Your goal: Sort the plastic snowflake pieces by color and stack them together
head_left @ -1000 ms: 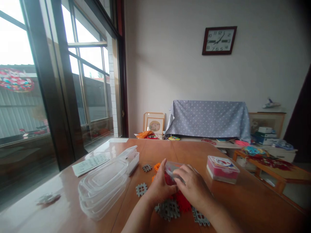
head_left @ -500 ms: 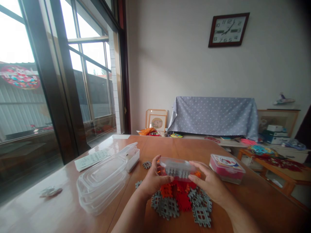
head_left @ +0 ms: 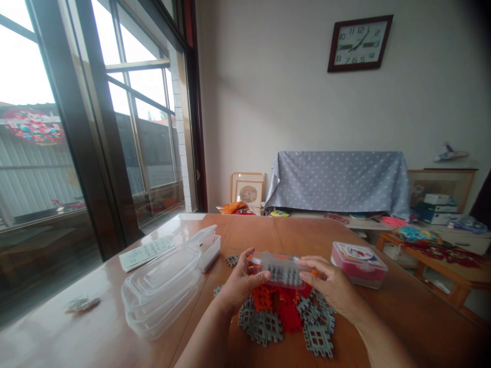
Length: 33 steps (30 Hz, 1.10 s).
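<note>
Both of my hands hold a small clear plastic box just above the wooden table. My left hand grips its left end and my right hand its right end, fingers closed on it. The box is tipped on its side and grey and orange pieces show inside it. Under it lies a heap of grey, red and orange interlocking tiles.
A stack of clear plastic containers and lids lies to the left, with a printed paper behind it. A pink lidded box stands at the right. A loose grey tile and a crumpled wrapper lie apart.
The box has been lifted off the heap and turned on its side, and the tiles beneath it have come into sight. My hands moved from on top of it to its two ends.
</note>
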Each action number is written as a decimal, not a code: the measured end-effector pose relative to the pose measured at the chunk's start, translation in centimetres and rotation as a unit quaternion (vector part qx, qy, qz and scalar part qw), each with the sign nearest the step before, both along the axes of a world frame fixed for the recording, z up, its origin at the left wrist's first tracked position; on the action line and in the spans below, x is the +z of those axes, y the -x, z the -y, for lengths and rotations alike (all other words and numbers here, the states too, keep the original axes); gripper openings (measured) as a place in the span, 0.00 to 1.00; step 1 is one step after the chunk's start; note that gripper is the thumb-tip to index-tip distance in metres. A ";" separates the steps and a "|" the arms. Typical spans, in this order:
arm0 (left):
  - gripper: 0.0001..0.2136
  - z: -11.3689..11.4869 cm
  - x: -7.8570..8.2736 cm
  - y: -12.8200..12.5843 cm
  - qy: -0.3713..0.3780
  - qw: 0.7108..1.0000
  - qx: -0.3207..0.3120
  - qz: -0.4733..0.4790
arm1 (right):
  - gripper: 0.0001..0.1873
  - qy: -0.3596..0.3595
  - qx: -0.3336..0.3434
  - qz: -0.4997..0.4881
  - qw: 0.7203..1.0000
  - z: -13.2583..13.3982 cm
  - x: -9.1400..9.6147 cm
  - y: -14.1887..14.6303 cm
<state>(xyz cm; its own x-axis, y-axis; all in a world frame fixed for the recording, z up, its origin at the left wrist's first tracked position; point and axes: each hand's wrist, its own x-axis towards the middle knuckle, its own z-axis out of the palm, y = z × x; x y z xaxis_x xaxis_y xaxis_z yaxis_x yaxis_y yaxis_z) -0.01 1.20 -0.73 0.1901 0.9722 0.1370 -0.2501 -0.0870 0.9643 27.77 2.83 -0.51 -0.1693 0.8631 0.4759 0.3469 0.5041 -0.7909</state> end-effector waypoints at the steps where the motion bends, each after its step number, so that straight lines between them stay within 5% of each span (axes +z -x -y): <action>1: 0.48 -0.1 -0.1 0.0 0.003 1.000 0.001 0.004 | 0.18 0.002 0.003 0.004 1.000 -0.1 0.0 -0.1; 5: 0.49 -0.1 -0.2 0.2 0.018 1.000 -0.002 0.016 | 0.18 0.008 0.009 0.010 1.000 0.1 0.2 -0.1; 15: 0.26 0.9 1.8 0.4 -0.035 0.996 -0.053 0.065 | 0.28 0.137 0.037 -0.115 0.983 1.0 1.3 -0.6; 24: 0.21 0.9 1.7 0.4 -0.028 0.995 -0.059 0.079 | 0.24 0.080 0.023 -0.076 0.994 0.5 0.9 -0.6; 33: 0.28 0.9 1.7 0.0 -0.029 0.998 -0.035 0.049 | 0.22 0.036 -0.055 -0.114 0.991 0.9 1.4 0.6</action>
<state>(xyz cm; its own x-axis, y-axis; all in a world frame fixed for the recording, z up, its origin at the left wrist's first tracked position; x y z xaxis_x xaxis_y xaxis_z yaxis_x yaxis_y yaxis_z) -0.03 0.25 1.01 0.2404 0.9466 0.2147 -0.3510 -0.1214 0.9285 27.13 1.98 0.89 0.0329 0.9037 0.4270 0.2038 0.4122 -0.8880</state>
